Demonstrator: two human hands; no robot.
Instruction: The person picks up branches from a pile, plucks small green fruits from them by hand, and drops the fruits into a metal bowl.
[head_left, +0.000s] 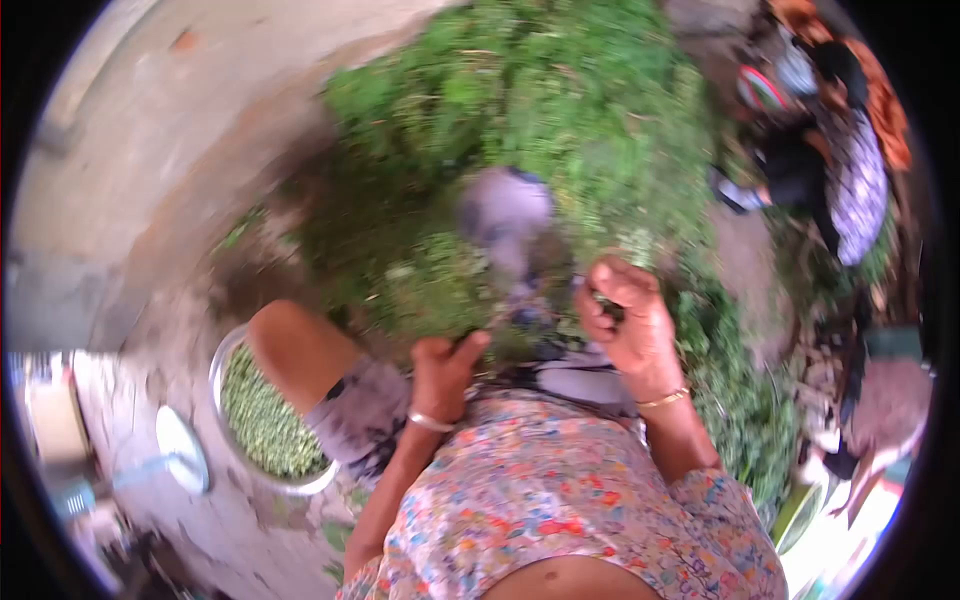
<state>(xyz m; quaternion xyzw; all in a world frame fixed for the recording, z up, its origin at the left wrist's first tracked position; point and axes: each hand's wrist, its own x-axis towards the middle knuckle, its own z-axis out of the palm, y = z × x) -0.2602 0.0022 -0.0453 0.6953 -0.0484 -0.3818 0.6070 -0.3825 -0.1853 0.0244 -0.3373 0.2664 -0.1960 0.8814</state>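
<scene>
My left hand (445, 378) is in front of my lap by my bent knee, its fingers curled and the thumb pointing up. What it holds, if anything, is blurred against the plants. My right hand (632, 318) is raised a little higher to the right, its fingers curled in with a bit of dark green between them that is too small to name. Beyond both hands spreads a large heap of leafy green plants (570, 90). A round metal basin (216, 378) holding many small green pods (265, 415) stands left of my knee.
Another person (850, 170) in a patterned top sits at the upper right beside the heap. A pale wall or slab (200, 110) runs along the upper left. A light round dish-like object (183, 450) lies at the lower left, and a green-rimmed container (798, 518) stands lower right.
</scene>
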